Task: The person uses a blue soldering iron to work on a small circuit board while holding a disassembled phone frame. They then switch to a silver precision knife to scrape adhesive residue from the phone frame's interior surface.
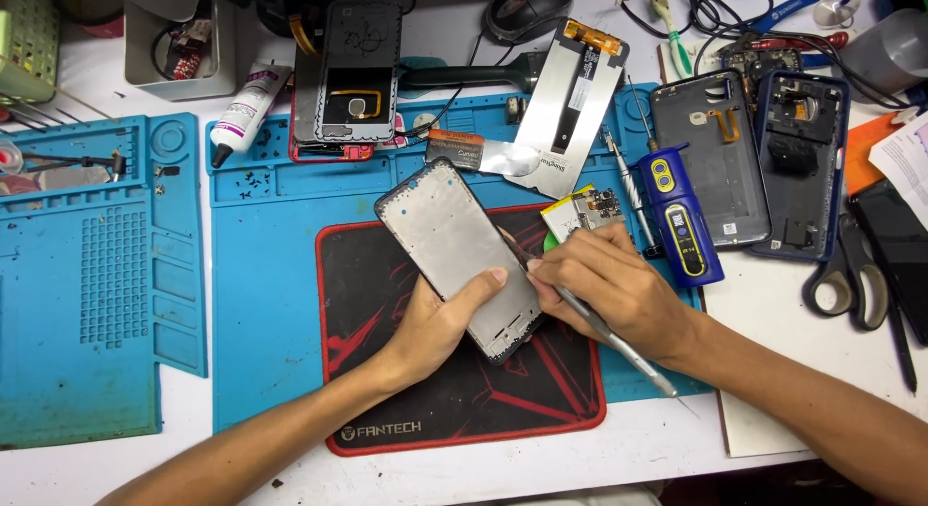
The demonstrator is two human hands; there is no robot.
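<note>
Gripping a grey metal phone frame [457, 257] in your left hand [440, 318], you tilt it over the black-and-red mouse pad [435, 390] at the centre of the head view, thumb pressed on its face and fingers curled beneath. Your right hand [609, 284] is closed around a slim metal tool [609, 337], pinched like a pen, its tip at the frame's right edge and its long end pointing back over your wrist. The pad lies on a blue silicone repair mat [261, 303]. Just behind your right hand sit a small circuit board [585, 211] and a blue and yellow handheld device [681, 216]. Further back lie a silver display panel [570, 100] and two opened phone back shells [749, 158]. A white glue tube [246, 110] rests at the mat's upper left; black-handled scissors [851, 274] lie at the right.
</note>
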